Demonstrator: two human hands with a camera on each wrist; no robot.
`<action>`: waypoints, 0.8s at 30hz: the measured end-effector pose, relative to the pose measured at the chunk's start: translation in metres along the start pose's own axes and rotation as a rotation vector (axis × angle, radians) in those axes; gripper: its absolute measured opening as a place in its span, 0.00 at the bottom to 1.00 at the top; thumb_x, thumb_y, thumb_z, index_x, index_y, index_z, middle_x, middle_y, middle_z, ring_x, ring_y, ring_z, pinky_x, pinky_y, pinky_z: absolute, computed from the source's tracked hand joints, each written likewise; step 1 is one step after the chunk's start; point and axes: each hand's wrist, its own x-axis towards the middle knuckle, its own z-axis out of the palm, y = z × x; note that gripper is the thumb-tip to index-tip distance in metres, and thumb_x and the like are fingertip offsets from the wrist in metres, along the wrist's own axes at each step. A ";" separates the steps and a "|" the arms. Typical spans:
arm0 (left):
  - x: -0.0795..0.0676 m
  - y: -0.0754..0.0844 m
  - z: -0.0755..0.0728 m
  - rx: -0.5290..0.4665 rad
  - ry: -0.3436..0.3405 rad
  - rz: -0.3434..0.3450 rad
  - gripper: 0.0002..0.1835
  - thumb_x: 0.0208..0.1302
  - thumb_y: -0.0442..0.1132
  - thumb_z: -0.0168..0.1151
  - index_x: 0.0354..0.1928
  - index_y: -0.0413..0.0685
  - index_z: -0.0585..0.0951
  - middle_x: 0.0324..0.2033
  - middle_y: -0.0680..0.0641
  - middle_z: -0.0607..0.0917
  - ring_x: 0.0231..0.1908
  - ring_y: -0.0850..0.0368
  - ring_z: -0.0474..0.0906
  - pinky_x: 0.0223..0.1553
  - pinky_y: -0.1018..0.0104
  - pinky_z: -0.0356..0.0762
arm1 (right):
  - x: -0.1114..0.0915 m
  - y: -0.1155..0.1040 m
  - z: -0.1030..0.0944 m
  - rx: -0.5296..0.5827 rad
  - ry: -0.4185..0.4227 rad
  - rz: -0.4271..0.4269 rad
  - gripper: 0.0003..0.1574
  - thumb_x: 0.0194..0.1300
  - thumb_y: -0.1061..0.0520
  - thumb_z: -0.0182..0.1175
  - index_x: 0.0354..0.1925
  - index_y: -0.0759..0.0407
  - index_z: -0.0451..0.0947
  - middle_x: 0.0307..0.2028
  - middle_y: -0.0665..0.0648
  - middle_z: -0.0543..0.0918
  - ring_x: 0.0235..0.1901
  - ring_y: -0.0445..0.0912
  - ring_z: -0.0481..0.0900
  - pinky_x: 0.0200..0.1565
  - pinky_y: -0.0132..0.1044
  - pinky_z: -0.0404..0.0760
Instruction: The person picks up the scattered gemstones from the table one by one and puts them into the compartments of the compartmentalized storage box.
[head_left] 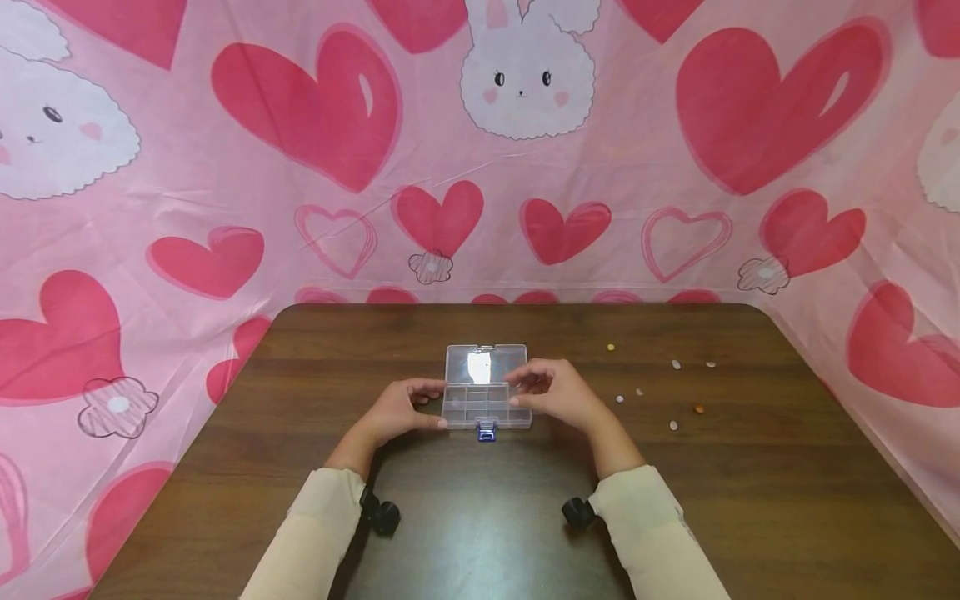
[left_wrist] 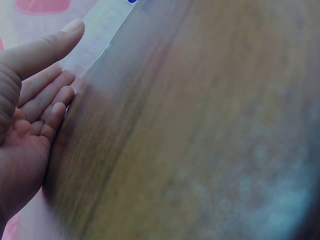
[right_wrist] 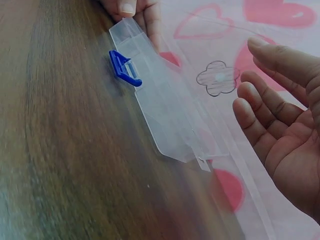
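A clear plastic compartment box [head_left: 487, 404] lies on the table with its lid [head_left: 466, 364] raised at the back and a blue latch [head_left: 487, 431] at the front. My left hand [head_left: 393, 412] grips the box's left end, thumb at the front corner and fingers behind. In the right wrist view, that thumb [right_wrist: 127, 8] presses on the corner. Over the right end hovers my right hand [head_left: 558, 392], fingers bent and apart, with nothing between them. The right wrist view shows the right hand [right_wrist: 282, 117] raised above the box [right_wrist: 165, 105].
Several small pebble-like pieces lie on the table's right side, among them a yellow one [head_left: 611, 347], an orange one [head_left: 698, 409] and a white one [head_left: 673, 425]. The brown wooden table [head_left: 480, 525] meets a pink heart-print cloth [head_left: 480, 283] at its far edge.
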 end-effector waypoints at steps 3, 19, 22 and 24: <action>0.000 0.001 0.000 0.001 -0.001 0.003 0.36 0.43 0.42 0.82 0.58 0.45 0.80 0.52 0.48 0.83 0.51 0.50 0.76 0.58 0.50 0.71 | -0.003 0.003 -0.002 -0.002 0.012 -0.017 0.20 0.54 0.67 0.71 0.47 0.69 0.82 0.41 0.65 0.83 0.40 0.59 0.80 0.43 0.43 0.81; 0.002 0.000 0.001 0.015 0.006 0.004 0.35 0.44 0.43 0.81 0.57 0.46 0.81 0.51 0.48 0.83 0.51 0.50 0.76 0.58 0.50 0.71 | -0.019 0.009 -0.018 -0.013 0.102 -0.099 0.21 0.51 0.65 0.75 0.46 0.65 0.84 0.43 0.67 0.82 0.41 0.59 0.81 0.44 0.45 0.82; 0.002 -0.001 0.001 0.015 0.008 0.006 0.34 0.44 0.43 0.81 0.57 0.46 0.81 0.51 0.48 0.83 0.51 0.50 0.76 0.58 0.50 0.71 | -0.023 0.009 -0.022 -0.021 0.137 -0.079 0.21 0.51 0.63 0.75 0.45 0.64 0.84 0.43 0.66 0.82 0.40 0.56 0.82 0.45 0.47 0.82; 0.002 -0.003 0.001 0.013 0.006 0.007 0.34 0.44 0.43 0.81 0.57 0.47 0.81 0.51 0.48 0.83 0.51 0.50 0.76 0.58 0.50 0.71 | -0.026 0.010 -0.024 -0.030 0.158 -0.063 0.20 0.51 0.61 0.76 0.45 0.63 0.85 0.44 0.65 0.82 0.40 0.54 0.82 0.46 0.48 0.82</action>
